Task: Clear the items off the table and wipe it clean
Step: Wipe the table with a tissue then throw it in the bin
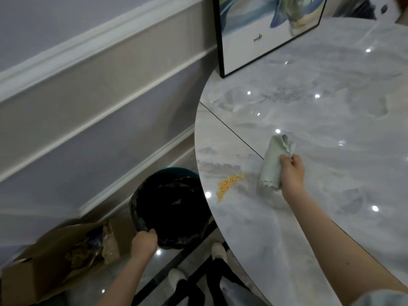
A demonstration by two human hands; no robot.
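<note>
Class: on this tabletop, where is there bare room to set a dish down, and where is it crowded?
Bare: table between framed picture and cloth, plus right of the right hand. Crowded: near edge by yellow crumbs.

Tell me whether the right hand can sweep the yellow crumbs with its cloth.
Probably yes: the right hand grips the cloth just beside the yellow crumbs, with only bare table between.

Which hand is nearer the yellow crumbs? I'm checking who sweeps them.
Right. The right hand, gripping the green cloth, is on the table just right of the yellow crumbs; the left hand holds the bin bag below the table edge.
</note>
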